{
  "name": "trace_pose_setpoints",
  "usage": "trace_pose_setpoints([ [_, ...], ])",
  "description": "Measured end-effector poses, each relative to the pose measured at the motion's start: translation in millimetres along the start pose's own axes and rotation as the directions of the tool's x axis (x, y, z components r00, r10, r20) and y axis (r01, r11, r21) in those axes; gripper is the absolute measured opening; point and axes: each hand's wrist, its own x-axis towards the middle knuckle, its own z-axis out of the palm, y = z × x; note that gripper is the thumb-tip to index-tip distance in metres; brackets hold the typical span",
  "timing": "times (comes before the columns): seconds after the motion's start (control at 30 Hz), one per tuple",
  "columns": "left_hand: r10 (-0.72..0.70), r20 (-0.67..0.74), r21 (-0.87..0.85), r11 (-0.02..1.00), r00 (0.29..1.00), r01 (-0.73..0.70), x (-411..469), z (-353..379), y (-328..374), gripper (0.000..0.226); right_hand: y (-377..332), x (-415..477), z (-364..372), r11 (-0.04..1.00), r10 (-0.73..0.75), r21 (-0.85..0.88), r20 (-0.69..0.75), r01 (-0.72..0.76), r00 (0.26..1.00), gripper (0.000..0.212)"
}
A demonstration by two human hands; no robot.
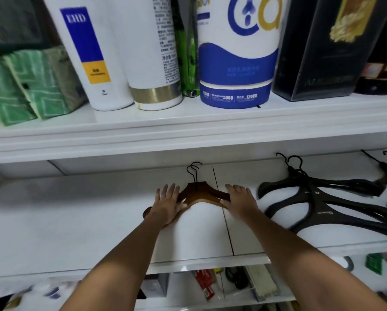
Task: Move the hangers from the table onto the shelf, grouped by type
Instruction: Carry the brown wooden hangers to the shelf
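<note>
Left hand and right hand lie flat (right one seemingly) on wooden hangers

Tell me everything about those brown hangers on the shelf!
There look to be two wooden hangers stacked together, one dark brown and one lighter orange-brown. Each has a thin black wire hook. They lie flat on the white shelf, with the hooks pointing toward the back wall and the arms sloping toward the front. The left hand rests on their left arm and the right hand on their right arm, with fingers fairly straight.
</note>
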Motion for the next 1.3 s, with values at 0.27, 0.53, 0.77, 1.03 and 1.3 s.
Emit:
trace_pose_setpoints([
  [0.27,0.121,-0.080,0.084,0.990,0.989,-0.115,-13,-61,43,0.060,-22,-48,-75,0.993,0.105,0.058,-0.071,-0.101,0.992,0.056],
  [0.53,0.296,-0.089,0.133,0.950,0.951,-0.283,-50,-94,115,0.059,-11,-116,-115,0.970,0.237,0.090,-0.154,-0.225,0.959,0.053],
  [0.77,0.447,-0.075,0.134,0.890,0.891,-0.435,-80,-130,205,0.061,50,-189,-150,0.912,0.407,0.042,-0.200,-0.407,0.891,0.051],
  [1.03,0.682,-0.135,0.081,0.730,0.719,-0.678,-121,-144,376,0.058,170,-318,-193,0.753,0.641,0.089,-0.325,-0.652,0.695,0.051],
  [1.3,0.908,-0.154,0.197,0.415,0.390,-0.888,-203,-122,589,0.049,302,-503,-216,0.471,0.840,0.135,-0.369,-0.872,0.397,0.049],
])
